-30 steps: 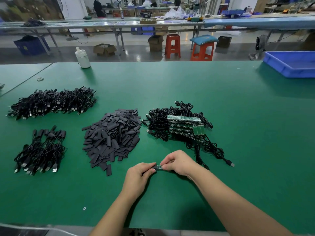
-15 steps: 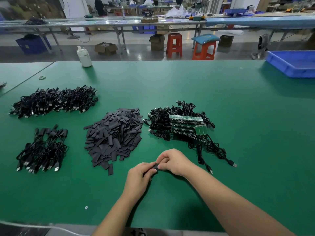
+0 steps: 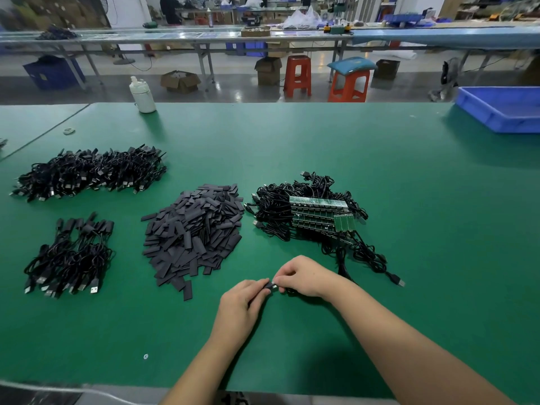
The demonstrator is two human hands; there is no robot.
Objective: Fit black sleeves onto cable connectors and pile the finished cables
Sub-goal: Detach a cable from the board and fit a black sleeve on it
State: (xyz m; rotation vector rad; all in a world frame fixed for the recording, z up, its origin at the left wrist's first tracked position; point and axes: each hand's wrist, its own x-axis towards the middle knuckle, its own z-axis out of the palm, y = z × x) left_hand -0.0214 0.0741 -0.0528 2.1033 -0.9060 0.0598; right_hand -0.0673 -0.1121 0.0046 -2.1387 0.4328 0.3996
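My left hand (image 3: pixel 244 302) pinches a black sleeve (image 3: pixel 267 285) near the front middle of the green table (image 3: pixel 423 229). My right hand (image 3: pixel 306 276) pinches a cable's connector (image 3: pixel 275 285), whose end sits at the sleeve's mouth. The cable trails off under my right hand. Loose black sleeves lie heaped in a pile (image 3: pixel 193 232) just left of my hands. A tangle of unsleeved cables with green circuit boards (image 3: pixel 315 217) lies to the right of that pile. Sleeved cables lie in a small heap (image 3: pixel 70 255) at the left.
A larger heap of black cables (image 3: pixel 90 173) lies at the far left. A white bottle (image 3: pixel 142 95) stands at the table's back edge. A blue bin (image 3: pixel 502 108) sits at the back right. One cable's USB plug (image 3: pixel 400 282) lies right of my right wrist.
The bare connector end seen between my fingers has gone mostly into the sleeve. My hands have stayed at the same spot.
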